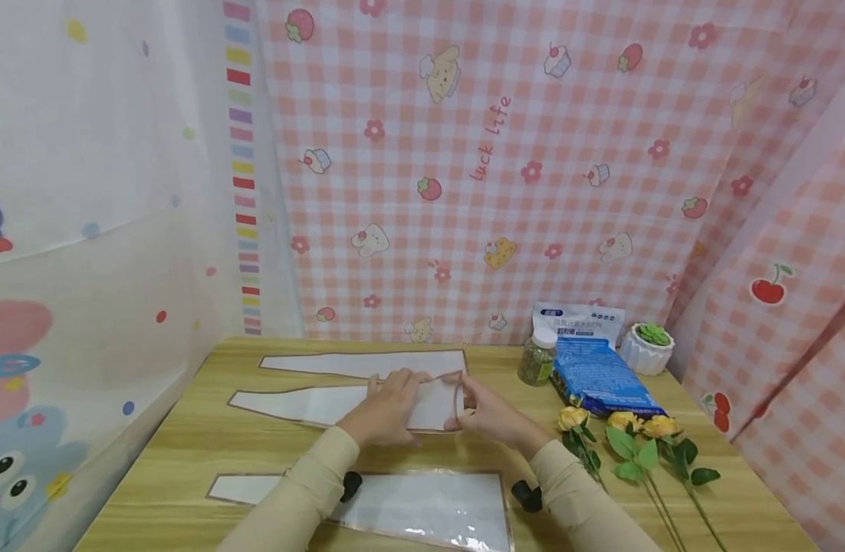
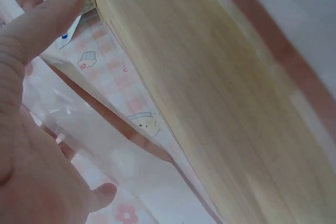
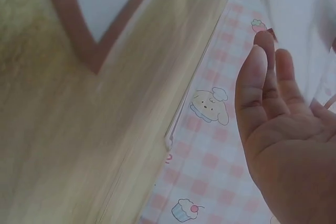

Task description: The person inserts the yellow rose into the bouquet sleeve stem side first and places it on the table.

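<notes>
A clear, brown-edged plastic flower sleeve (image 1: 305, 403) lies in the middle of the table, its wide mouth bulging upward on the right. My left hand (image 1: 384, 418) spans its wide part, fingers along the far edge and thumb at the near edge. At the mouth, my right hand (image 1: 494, 418) holds the rim, fingers above and thumb below. Some of its fingertips are hidden behind the film. In the right wrist view the fingers (image 3: 252, 82) are only slightly bent beside the film. The left thumb (image 2: 50, 22) stretches over the film in the left wrist view.
Another sleeve (image 1: 395, 363) lies behind, and a third (image 1: 436, 502) lies nearer, under the forearms. To the right stand a lidded jar (image 1: 537, 359), a blue bag (image 1: 605, 376) and a potted succulent (image 1: 648, 349). Yellow roses (image 1: 624, 421) lie before them.
</notes>
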The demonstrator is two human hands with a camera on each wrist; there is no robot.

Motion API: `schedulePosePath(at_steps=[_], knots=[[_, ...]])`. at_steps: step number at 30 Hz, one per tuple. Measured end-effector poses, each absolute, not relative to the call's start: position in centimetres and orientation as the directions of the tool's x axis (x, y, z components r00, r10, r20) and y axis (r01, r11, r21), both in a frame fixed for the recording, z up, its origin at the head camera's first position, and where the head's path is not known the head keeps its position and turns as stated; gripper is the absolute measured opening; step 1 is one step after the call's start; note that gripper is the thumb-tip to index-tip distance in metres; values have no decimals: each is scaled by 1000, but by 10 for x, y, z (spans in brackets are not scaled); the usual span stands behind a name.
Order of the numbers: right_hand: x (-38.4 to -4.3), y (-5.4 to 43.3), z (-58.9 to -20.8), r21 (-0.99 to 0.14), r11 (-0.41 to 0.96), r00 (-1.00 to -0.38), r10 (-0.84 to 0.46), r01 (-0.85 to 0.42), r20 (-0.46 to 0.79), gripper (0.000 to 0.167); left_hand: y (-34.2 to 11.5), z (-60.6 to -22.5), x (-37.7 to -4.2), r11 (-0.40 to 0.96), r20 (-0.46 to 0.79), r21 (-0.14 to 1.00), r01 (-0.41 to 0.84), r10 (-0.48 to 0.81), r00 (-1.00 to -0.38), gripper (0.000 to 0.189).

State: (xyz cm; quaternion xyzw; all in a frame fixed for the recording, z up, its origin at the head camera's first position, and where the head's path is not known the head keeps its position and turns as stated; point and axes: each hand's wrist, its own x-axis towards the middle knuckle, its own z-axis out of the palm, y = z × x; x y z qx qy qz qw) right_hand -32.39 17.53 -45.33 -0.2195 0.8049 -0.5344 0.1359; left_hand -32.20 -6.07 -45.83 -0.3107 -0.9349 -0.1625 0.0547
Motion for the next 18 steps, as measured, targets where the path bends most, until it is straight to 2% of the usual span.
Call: schedulePosePath(at_steps=[2,6,12,15,18], knots=[[-324,176,-453,-917,332,-858,-513,-222,22,77,-60,-459,-323,758,208,257,600,562,-800,107],[-322,182,-450,-923,313,-841,-541,-222,19,66,-59,-461,-327,768,199,252,589,554,-808,105],[-312,204,-436,-912,338,-856,-516,-230,25,53,-57,-460,-331,783,188,249,570,539,-821,103],[-308,222,-429,-887,387,-883,-468,-252,46,49,-58,-457,-330,784,178,266,561,532,-828,104],[-305,243,-423,-838,490,-930,-364,-240,53,41,-59,-457,-329,788,167,266,556,530,-831,103]])
